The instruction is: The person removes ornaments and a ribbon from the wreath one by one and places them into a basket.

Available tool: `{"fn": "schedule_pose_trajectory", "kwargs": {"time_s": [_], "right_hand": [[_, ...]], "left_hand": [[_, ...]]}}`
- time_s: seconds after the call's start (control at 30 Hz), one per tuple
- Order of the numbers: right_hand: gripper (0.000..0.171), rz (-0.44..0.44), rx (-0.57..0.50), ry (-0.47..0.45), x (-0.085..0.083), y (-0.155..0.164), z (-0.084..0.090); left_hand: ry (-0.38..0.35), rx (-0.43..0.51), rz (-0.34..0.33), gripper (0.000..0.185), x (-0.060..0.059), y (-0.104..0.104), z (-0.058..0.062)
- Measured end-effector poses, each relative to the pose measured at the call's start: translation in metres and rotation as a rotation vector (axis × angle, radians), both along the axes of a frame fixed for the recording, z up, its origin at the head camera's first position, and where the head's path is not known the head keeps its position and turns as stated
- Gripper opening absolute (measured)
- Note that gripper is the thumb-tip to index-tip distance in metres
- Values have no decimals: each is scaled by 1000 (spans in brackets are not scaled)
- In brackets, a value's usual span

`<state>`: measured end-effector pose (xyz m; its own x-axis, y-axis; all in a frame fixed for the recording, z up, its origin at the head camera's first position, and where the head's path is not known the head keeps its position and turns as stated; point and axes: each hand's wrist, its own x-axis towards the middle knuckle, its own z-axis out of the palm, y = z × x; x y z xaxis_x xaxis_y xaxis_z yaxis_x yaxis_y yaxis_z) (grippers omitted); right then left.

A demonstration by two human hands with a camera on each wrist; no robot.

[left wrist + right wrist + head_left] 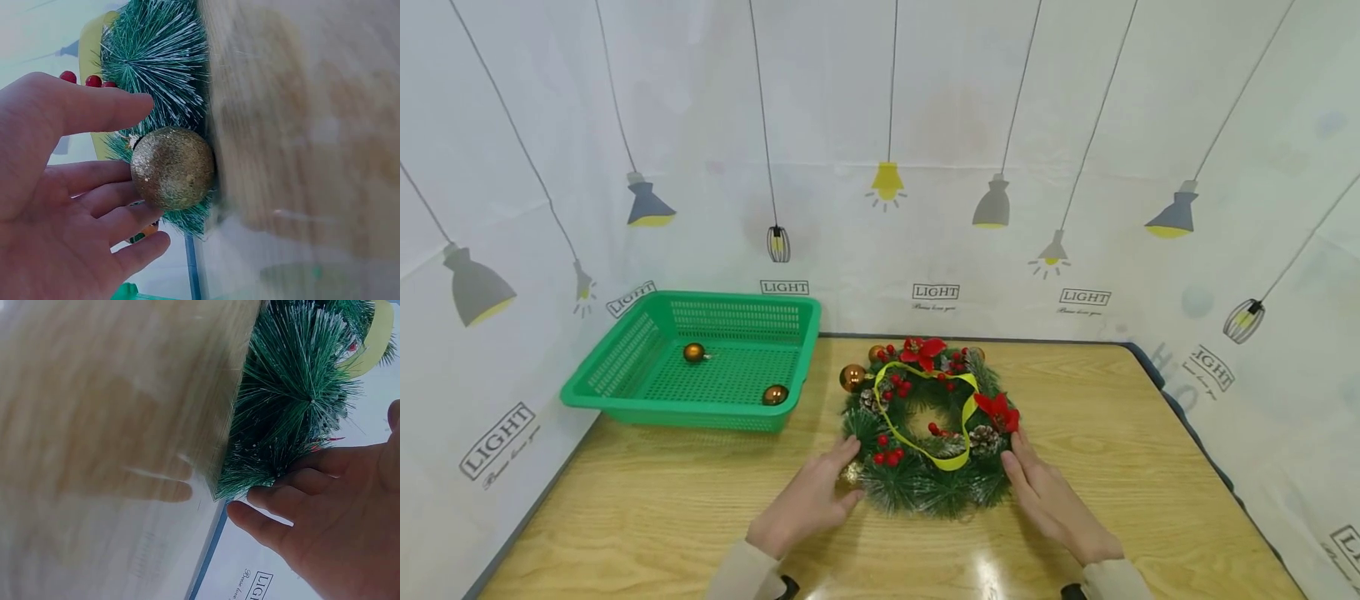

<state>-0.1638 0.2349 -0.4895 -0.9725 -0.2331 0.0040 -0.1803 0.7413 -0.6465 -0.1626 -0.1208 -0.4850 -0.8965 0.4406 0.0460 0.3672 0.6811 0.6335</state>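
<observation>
1. Christmas wreath (930, 425) is laid flat on the counter (647, 492), right of the green basket (625, 398).
2. It's flanked by left hand (808, 500) and right hand (1054, 502), fingers relaxed, nothing gripped.
3. Two baubles are already binned; several are left attached.

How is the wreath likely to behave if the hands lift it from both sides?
The wreath probably lifts as one fairly stiff ring, light for its size, since it looks like bristly artificial needles. The needles likely flex under the fingers, so the grip may feel springy. The gold glitter ball beside the left hand may swing or detach.
</observation>
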Motion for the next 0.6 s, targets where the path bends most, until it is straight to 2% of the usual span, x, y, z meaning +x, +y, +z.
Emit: {"fn": "schedule_pose_trajectory", "kwargs": {"time_s": [0.1, 0.37, 0.6], "right_hand": [[68, -5, 10, 5, 0, 1, 0], [68, -6, 11, 6, -2, 1, -1], [67, -7, 25, 28, -7, 2, -2]], "left_hand": [[14, 14, -11, 73, 0, -1, -2], [-18, 52, -14, 74, 2, -1, -4], [-20, 33, -20, 74, 6, 0, -5]]}}
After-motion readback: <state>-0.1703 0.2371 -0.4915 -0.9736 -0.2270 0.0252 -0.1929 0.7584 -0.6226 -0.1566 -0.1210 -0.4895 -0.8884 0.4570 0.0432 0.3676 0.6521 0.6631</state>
